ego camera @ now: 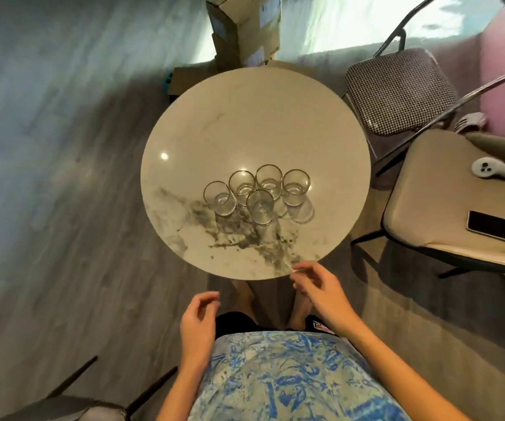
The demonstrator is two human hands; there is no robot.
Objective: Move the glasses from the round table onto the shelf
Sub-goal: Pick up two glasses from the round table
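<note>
While standing at the near edge of the round table (pixel 245 117), seeing five glasses (pixel 259 206) bunched just nearer than its middle, all upright. Clear, gold-rimmed, looking empty down to the bases. Laid out as a back arc of four: leftmost glass (pixel 219 197), second glass (pixel 242 186), third glass (pixel 269 180), rightmost glass (pixel 296 186). Front glass tucked against the middle two. Touching or merely close, can't tell.

Left hand (pixel 198 322) held off the table, nearer than its rim, fingers loosely curled, gripping nothing. Right hand (pixel 321 291) at the near rim, fingers loosely bent, also holding nothing; can't tell whether fingertips touch the marble. Both well apart from the glasses.

Around: cardboard boxes (pixel 245 28) beyond the far edge, houndstooth folding chair (pixel 397 89) right-rear, beige cushioned chair (pixel 445 208) at right carrying a phone (pixel 493 230) and a white controller (pixel 493 171). Dark chair (pixel 72 402) bottom left.
</note>
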